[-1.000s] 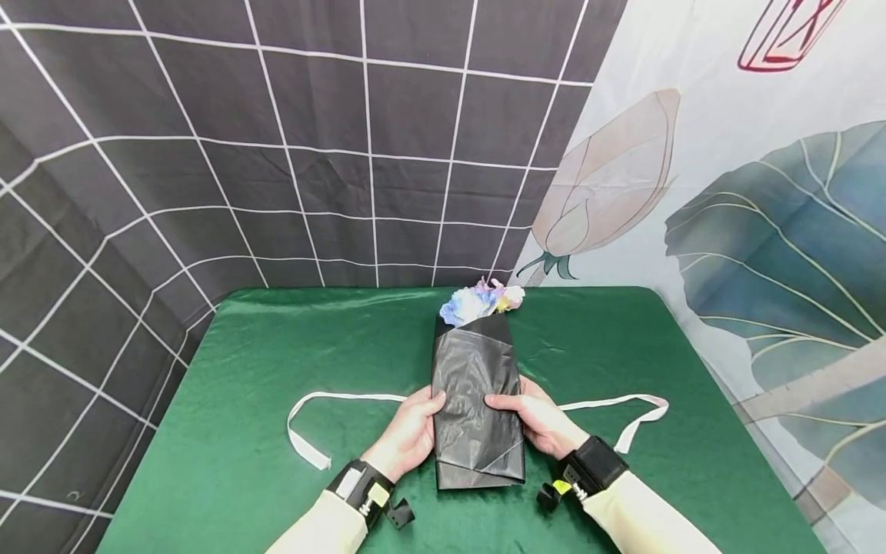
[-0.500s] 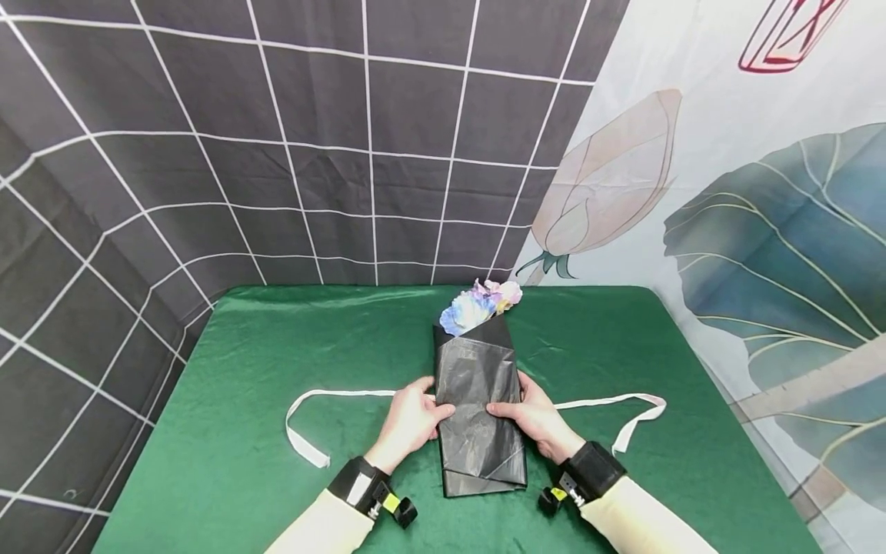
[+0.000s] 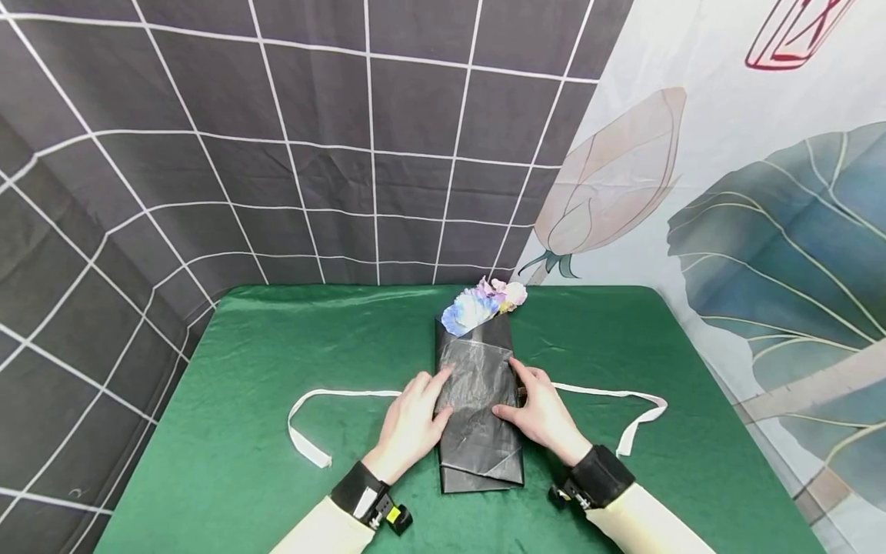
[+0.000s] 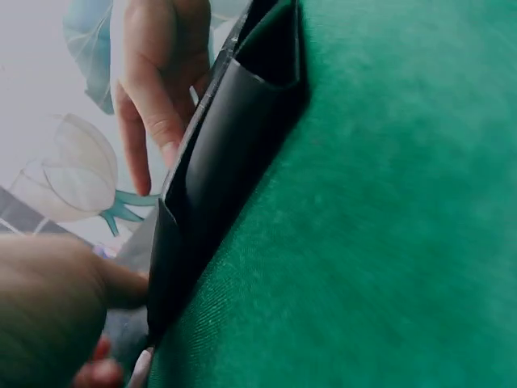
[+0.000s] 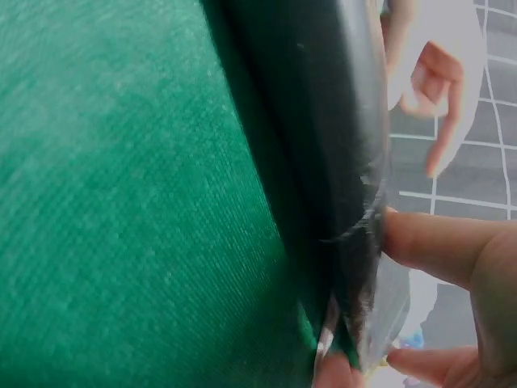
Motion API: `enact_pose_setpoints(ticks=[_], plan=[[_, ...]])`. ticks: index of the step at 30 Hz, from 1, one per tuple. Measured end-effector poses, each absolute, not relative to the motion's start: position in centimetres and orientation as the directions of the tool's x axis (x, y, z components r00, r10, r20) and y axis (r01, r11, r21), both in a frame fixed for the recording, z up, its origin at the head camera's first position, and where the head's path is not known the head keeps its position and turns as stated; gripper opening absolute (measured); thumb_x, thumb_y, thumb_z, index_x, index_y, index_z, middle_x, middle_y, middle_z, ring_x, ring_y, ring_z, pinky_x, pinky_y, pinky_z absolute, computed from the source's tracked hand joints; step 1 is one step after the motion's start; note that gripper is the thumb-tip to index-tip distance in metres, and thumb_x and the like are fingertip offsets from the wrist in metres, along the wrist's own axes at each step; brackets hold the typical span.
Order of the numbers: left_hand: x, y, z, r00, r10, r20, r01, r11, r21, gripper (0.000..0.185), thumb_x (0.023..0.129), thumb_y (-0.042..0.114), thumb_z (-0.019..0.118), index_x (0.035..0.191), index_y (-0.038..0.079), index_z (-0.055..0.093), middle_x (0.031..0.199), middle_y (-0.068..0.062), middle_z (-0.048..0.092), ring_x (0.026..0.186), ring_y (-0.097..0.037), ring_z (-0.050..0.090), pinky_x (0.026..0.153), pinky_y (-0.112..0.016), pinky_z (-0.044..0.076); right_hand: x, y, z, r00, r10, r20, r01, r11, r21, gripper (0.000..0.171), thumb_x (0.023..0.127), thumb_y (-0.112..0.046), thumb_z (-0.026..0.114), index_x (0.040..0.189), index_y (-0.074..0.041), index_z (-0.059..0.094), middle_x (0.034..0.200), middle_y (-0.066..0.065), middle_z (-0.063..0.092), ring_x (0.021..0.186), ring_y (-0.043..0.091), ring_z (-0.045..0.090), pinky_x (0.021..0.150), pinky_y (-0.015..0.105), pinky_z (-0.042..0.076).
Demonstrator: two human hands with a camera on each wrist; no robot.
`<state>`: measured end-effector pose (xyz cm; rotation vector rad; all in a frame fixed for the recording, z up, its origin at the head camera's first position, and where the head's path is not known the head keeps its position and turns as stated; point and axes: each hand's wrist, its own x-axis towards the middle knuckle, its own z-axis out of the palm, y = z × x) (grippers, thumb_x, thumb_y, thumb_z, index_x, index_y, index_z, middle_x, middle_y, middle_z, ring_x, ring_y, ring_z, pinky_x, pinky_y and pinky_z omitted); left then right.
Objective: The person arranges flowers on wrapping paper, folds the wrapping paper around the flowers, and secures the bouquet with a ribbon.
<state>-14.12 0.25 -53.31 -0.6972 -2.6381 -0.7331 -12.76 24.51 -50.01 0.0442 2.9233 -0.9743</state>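
Observation:
A bouquet wrapped in black paper lies on the green cloth, with blue, pink and white flowers showing at its far end. Beneath the wrap runs a white ribbon, its two ends lying out left and right; the middle is hidden. My left hand rests at the left edge, index finger and thumb on the paper's top. At the right edge my right hand touches the top with thumb and index finger, the other fingers beside it near the ribbon. In the left wrist view, the near end of the wrap gapes.
Green cloth covers the table. Behind it hangs a dark grid-patterned curtain, and at the right a white hanging printed with a flower bud and leaves. Each wrist wears a black strap with a small camera.
Both hands have loosened from the paper's sides; their index fingers have come up onto its top. The bouquet shifted slightly toward me, then a little back. The ribbon ends lie nearly the same.

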Motion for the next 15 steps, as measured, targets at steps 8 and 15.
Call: enact_pose_setpoints(ticks=[8, 15], plan=[[-14.1, -0.1, -53.0, -0.728, 0.478, 0.491, 0.674, 0.631, 0.385, 0.072, 0.083, 0.024, 0.081, 0.149, 0.02, 0.05, 0.146, -0.008, 0.051, 0.133, -0.028, 0.052, 0.1, -0.05, 0.051, -12.2, 24.9, -49.8, -1.0, -0.012, -0.013, -0.002, 0.811, -0.585, 0.079, 0.084, -0.031, 0.083, 0.152, -0.012, 0.046, 0.15, 0.022, 0.044, 0.125, 0.038, 0.054, 0.099, 0.054, 0.049], [-14.1, -0.4, -52.9, -0.686, 0.536, 0.492, 0.725, 0.564, 0.396, 0.067, 0.089, 0.032, 0.076, 0.149, 0.016, 0.05, 0.158, -0.008, 0.044, 0.149, -0.032, 0.038, 0.112, -0.055, 0.042, -12.4, 25.8, -49.6, -0.997, -0.007, 0.075, -0.049, 0.809, -0.586, 0.068, 0.09, -0.03, 0.076, 0.149, -0.01, 0.049, 0.146, 0.024, 0.051, 0.13, 0.045, 0.051, 0.104, 0.06, 0.043]])
